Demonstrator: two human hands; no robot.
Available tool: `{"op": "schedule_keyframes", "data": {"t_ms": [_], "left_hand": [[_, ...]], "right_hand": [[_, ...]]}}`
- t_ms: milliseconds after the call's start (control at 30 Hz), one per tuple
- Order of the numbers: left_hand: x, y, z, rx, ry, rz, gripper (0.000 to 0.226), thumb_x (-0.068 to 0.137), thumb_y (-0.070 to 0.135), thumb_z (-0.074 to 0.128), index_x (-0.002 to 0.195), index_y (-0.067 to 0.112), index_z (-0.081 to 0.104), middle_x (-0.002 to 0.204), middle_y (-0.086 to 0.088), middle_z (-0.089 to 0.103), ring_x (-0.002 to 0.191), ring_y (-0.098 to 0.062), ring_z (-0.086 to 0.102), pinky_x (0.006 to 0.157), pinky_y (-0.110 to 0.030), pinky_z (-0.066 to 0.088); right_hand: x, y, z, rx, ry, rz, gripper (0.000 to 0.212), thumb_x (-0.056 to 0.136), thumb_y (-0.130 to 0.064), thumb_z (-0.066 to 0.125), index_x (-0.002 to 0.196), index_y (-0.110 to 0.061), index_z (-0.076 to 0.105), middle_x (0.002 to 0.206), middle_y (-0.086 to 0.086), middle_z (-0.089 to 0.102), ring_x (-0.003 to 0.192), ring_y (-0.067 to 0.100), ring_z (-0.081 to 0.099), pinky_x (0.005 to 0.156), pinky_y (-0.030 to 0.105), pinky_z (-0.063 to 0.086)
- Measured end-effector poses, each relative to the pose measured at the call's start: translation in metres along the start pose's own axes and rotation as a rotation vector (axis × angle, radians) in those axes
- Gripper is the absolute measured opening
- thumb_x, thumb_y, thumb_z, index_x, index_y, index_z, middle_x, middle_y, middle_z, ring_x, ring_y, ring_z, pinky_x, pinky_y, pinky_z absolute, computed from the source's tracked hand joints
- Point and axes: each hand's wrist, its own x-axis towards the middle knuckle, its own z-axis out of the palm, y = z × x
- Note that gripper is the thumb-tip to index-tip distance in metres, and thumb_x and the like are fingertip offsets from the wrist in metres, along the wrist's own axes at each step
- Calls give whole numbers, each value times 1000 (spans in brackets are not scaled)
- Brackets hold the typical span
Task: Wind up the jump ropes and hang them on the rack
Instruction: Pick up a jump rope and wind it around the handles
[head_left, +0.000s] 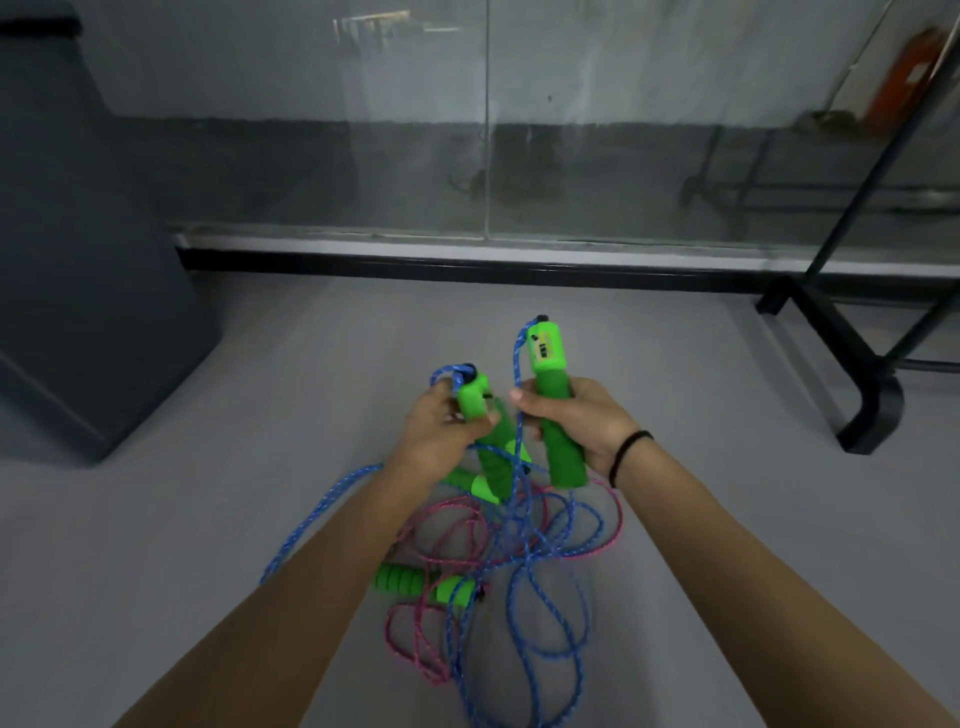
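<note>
Forearms reach in from the bottom edge — both hands closed on green handles, ropes unwound.

Right hand (571, 421) grips the counter handle (550, 395) upright; left hand (441, 431) clasps a second green handle (480, 410), with a loop of blue rope (524, 587) at its fingers. Blue rope hangs slack and tangles with the pink rope (426, 525) on the grey floor (156, 545); another loose green handle (415, 582) lies among the coils. Judgement: cords light, limp, prone to snagging — foam handles are the firm places to take hold. Black frame (852, 364), possibly the rack's base, stands well apart at right.
</note>
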Motion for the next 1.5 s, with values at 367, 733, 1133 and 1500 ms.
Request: {"op": "schedule_keyframes", "data": {"t_ms": [367,733,1133,1500], "left_hand": [[-4,19,-19,-157,43,77,20,86,5,60,94,23,58,95,4,66,89,-3,65,89,-19,48],[-5,26,-22,-155,60,33,9,94,27,50,90,19,51,81,-1,58,74,-18,62,76,-38,52],[-7,71,0,-125,-80,-50,25,93,29,52,104,10,63,94,-4,69,88,-16,65,83,-33,51],[-29,314,-4,-267,-177,-325,46,91,55,36,104,21,64,103,-4,67,91,-16,64,81,-36,53]], "right_hand": [[-7,-20,-13,-100,86,-57,19,84,3,58,70,-9,55,63,9,50,36,8,46,38,16,41],[-12,-20,-19,-129,130,-70,19,86,-4,59,69,-9,52,61,11,53,39,10,53,43,20,49],[-27,-63,20,-61,-201,-33,20,84,-9,63,103,-12,58,96,11,62,76,19,62,60,28,56],[-95,-287,38,36,-73,13,16,79,-8,68,94,-3,67,75,7,67,57,11,65,52,22,54]]}}
